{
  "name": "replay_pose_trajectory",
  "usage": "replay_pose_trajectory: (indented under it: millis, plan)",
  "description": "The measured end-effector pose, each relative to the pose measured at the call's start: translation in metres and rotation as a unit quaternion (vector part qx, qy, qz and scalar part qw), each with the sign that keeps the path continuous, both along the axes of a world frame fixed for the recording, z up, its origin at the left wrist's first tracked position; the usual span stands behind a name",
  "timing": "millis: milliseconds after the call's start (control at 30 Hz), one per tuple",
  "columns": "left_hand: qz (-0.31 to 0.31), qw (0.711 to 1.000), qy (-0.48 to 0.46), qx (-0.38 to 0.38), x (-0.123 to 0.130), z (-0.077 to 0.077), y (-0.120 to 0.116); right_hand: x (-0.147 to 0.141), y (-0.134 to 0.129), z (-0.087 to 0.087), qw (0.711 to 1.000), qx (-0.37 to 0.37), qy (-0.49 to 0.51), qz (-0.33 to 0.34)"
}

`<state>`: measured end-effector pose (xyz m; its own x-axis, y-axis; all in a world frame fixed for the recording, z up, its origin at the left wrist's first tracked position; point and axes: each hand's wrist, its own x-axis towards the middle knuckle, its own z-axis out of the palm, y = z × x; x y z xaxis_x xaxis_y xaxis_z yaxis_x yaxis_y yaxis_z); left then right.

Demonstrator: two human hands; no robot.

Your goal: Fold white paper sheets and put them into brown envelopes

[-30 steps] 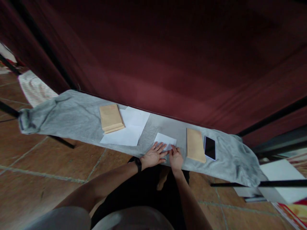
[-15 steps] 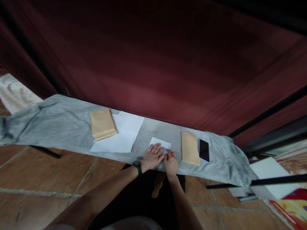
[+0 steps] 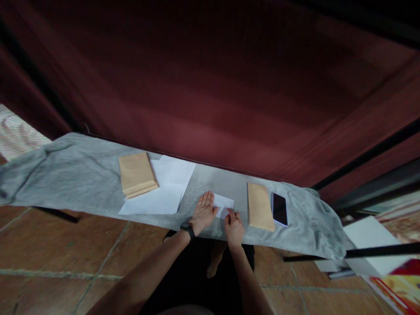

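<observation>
A small piece of folded white paper (image 3: 224, 201) lies on the grey cloth between my hands. My left hand (image 3: 202, 213), with a dark band on its wrist, rests flat along the paper's left edge, fingers together and stretched out. At the paper's near right corner, my right hand (image 3: 234, 227) has its thumb and fingers pinched on the edge. Its fingertips hide that corner. To the right of this hand lie brown envelopes (image 3: 260, 205) in a thin pile.
Grey cloth (image 3: 92, 175) covers the narrow table. A thicker stack of brown envelopes (image 3: 137, 171) sits at left, partly over white sheets (image 3: 170, 188). A phone (image 3: 280, 208) lies at right. Behind the table rises a dark red panel (image 3: 197, 109).
My left hand has slid left from the middle of the paper to its left edge, uncovering more of it. The right hand stays at the near right corner.
</observation>
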<state>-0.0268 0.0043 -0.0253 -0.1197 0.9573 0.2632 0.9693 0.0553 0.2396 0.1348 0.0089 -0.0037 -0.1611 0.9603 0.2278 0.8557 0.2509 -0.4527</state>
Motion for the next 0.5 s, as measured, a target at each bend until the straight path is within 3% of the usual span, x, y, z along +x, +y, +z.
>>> replay_pose_trajectory:
  millis: [100, 200, 233, 367, 433, 500]
  plan:
    - [0.014, 1.000, 0.002, -0.014, -0.006, 0.016, -0.009, 0.000, 0.000, -0.002, 1.000, 0.006, 0.005, 0.005]
    - [0.005, 1.000, 0.007, -0.012, -0.033, 0.047, -0.018, 0.002, 0.000, -0.006, 1.000, 0.015, 0.009, 0.011]
    - [0.020, 1.000, 0.008, -0.001, -0.049, 0.058, -0.021, 0.002, 0.000, -0.007, 1.000, 0.020, 0.009, 0.014]
    - [0.205, 0.976, -0.020, 0.070, -0.145, 0.092, -0.039, 0.004, 0.000, -0.012, 0.999, 0.031, 0.008, 0.019]
    - [0.291, 0.954, -0.018, 0.062, -0.197, 0.094, -0.055, 0.005, 0.000, -0.014, 0.999, 0.028, 0.007, 0.019]
    - [0.337, 0.941, -0.026, 0.014, -0.239, 0.086, -0.074, 0.004, 0.000, -0.015, 1.000, 0.024, 0.005, 0.014]
